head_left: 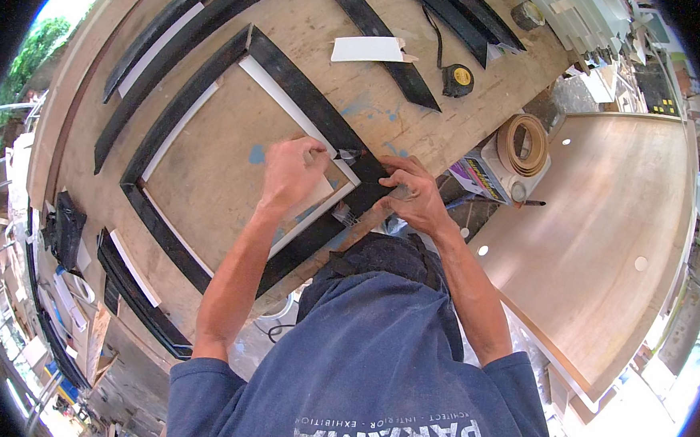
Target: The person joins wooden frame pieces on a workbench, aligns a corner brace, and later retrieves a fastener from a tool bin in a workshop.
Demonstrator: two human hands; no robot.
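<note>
I'm at the right corner of the black frame (302, 91), which lies flat on the wooden workbench (209, 162), white strips (286, 104) along its inner edges. Left hand (293, 171) is over the inside of the frame, just left of that corner, fingers curled in and bunched toward the thumb; might be pinching something small, but too fine to tell from up here. Right hand (415, 197) is at the outer side of the corner, fingers bent, tips at the black surface, gripping nothing I can make out. Step in hand, my read: close fingertip work at the corner, where the strips meet. Next move probably calls for the right hand steadying the corner and light, exact pressure from the left, so no strip slips out of line. Around: tape measure (457, 80) far right on the bench, loose white piece (367, 50) lying across a black length (410, 84) on the far side, tan roll (504, 144) off to the right.
</note>
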